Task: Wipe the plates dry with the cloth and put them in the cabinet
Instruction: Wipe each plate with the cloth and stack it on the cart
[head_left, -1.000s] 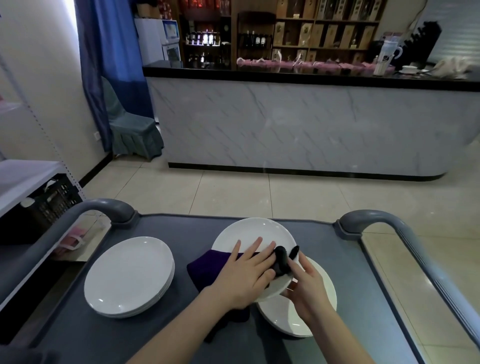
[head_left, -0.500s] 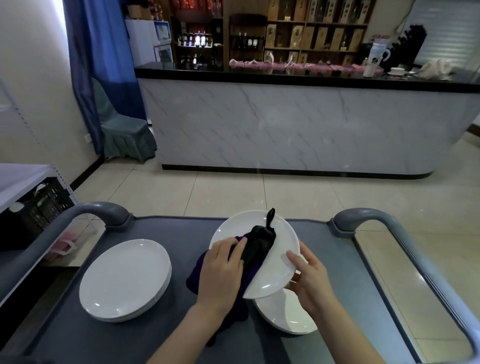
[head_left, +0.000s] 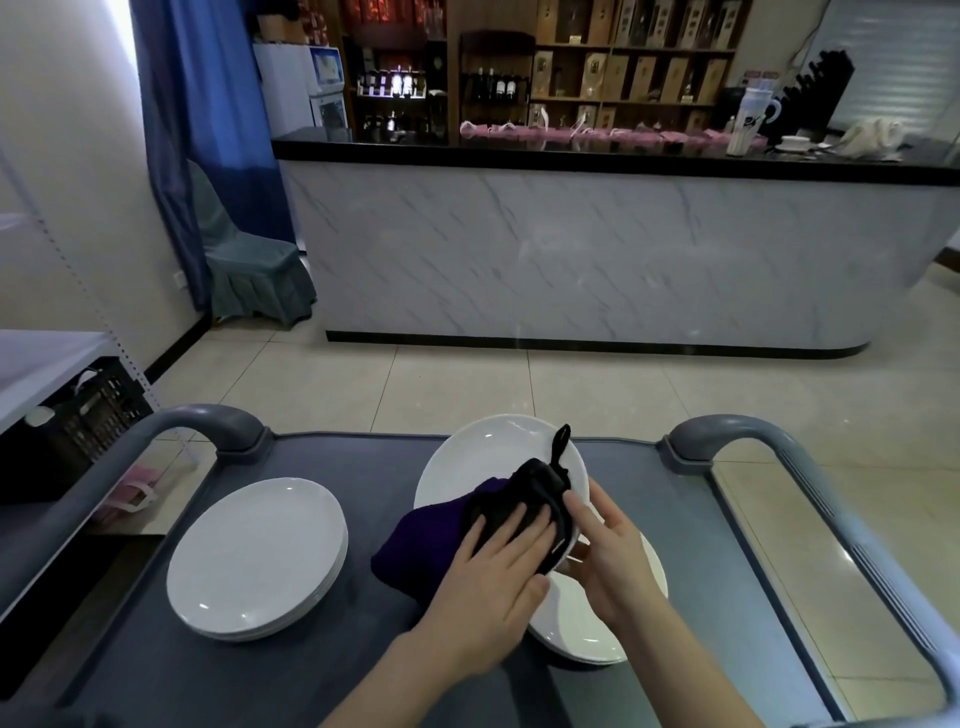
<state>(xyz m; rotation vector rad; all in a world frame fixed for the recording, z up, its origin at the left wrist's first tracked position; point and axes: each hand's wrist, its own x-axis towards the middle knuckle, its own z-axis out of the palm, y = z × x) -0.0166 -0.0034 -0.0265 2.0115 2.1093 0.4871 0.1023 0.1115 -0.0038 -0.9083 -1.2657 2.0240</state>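
A white plate (head_left: 483, 462) is held tilted above the grey cart top (head_left: 322, 457). My right hand (head_left: 608, 551) grips its near right rim, thumb on the upper side. My left hand (head_left: 493, 577) presses a dark purple and black cloth (head_left: 436, 535) flat against the plate's face with straight fingers. The cloth's black loop sticks up over the rim. Under the held plate lies a white plate stack (head_left: 576, 629), partly hidden. Another stack of white plates (head_left: 257, 558) sits on the cart's left side.
Grey cart handles rise at the far left (head_left: 208, 418) and far right (head_left: 737, 431) corners. A white shelf with a black crate (head_left: 78, 415) stands to the left. Tiled floor leads to a marble-fronted counter (head_left: 571, 249). A covered chair (head_left: 249, 265) stands by the blue curtain.
My left hand slid the cloth across the plate toward its right rim. The plate stays tilted in my right hand. The view shifted slightly.
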